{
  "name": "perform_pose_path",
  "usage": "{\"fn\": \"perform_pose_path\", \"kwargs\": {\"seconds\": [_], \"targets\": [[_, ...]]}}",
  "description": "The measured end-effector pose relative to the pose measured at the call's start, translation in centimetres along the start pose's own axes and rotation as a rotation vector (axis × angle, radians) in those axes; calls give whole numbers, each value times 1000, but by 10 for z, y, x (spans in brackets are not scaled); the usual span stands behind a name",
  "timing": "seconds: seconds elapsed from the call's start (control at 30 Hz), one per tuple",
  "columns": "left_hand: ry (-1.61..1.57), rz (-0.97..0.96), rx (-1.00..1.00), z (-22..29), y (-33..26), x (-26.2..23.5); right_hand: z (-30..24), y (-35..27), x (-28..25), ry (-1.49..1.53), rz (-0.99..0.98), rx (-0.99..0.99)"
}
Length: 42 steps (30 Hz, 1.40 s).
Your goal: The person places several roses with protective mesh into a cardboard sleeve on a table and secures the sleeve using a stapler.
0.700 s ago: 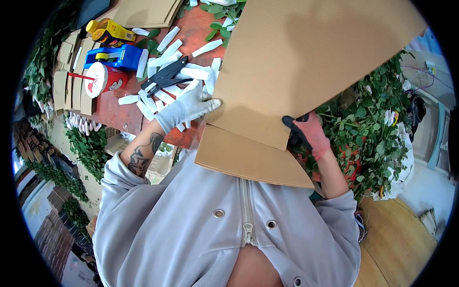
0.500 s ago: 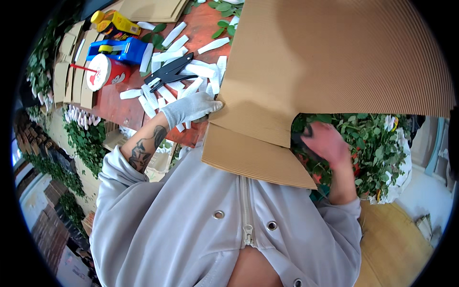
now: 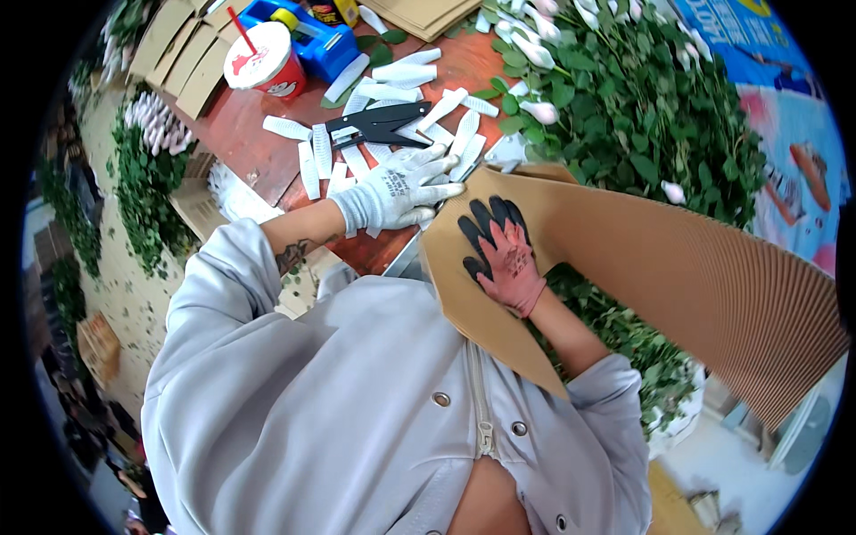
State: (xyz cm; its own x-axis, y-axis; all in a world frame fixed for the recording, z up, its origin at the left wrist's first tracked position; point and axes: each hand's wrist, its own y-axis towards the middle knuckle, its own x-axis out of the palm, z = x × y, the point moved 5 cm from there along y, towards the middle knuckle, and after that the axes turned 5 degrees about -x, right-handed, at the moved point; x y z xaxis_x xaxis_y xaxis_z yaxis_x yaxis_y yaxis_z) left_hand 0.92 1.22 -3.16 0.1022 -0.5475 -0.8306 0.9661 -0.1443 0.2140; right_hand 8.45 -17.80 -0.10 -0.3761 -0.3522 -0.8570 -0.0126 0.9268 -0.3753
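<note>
A bent sheet of brown corrugated cardboard (image 3: 660, 236) runs from the table edge in front of me out to the right. My right hand (image 3: 508, 259), in a pink glove with black fingers, presses on its near part with fingers spread. At the cardboard's left edge, my left hand (image 3: 397, 192) wears a whitish glove. Its fingers are stretched out over white mesh sleeves (image 3: 321, 160), and the fingertips come close to the cardboard. Just beyond that hand, a black plier-type stapler (image 3: 383, 123) lies on the loose sleeves.
A red cup (image 3: 272, 67) with a straw and a blue tape dispenser (image 3: 316, 45) stand far left on the reddish table (image 3: 241, 134). Leafy flower stems with pale wrapped buds (image 3: 615, 116) are heaped beyond the cardboard. Cardboard pieces (image 3: 183, 58) lie at the far left.
The cardboard's far part has come down, uncovering the heaped flowers. My right hand has moved from the cut-out onto the cardboard. My left hand's fingers have spread. The view has shifted.
</note>
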Motion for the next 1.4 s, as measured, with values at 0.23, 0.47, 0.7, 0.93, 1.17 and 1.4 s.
{"fn": "perform_pose_path", "kwargs": {"seconds": [0.23,0.47,0.7,0.93,1.17,1.4], "targets": [[443,217,-174,-36,59,-24,9,-6,14,-83,68,-33],[-9,286,-421,-21,49,-83,11,-1,15,-96,-68,0],[-450,-380,-767,26,-11,-23,11,-7,27,-64,60,-18],[-481,-462,-684,10,0,10,13,-15,33,17,198,-6],[-837,-624,-810,9,3,26,20,-40,2,335,185,165],[-338,-643,-632,25,13,-14,11,-15,16,271,465,57]]}}
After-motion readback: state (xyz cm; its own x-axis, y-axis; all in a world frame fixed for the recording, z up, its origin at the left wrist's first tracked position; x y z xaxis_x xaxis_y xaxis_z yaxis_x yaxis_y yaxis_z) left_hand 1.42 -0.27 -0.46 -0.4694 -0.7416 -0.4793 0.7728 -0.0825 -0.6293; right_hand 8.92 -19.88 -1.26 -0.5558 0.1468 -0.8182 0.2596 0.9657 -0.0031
